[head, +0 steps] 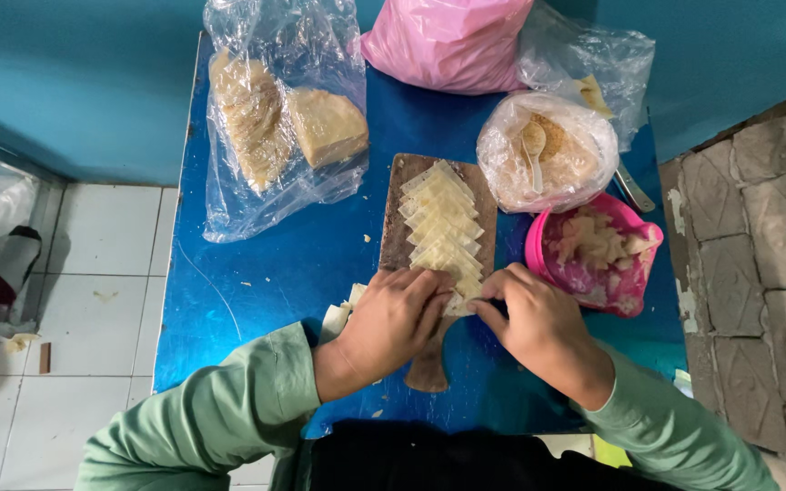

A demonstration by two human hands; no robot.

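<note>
Hands — left (391,320); right (539,323) — pinching wrapper (459,305) on board (399,227).

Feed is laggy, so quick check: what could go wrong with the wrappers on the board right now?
The row of overlapping wrappers may slide out of line as both hands, left hand and right hand, work its near end. The spare wrappers by the left wrist could get swept off the blue table. The pink bowl sits near the table's right edge.

Teal wall (75,82), white tiled floor (106,300)
</note>
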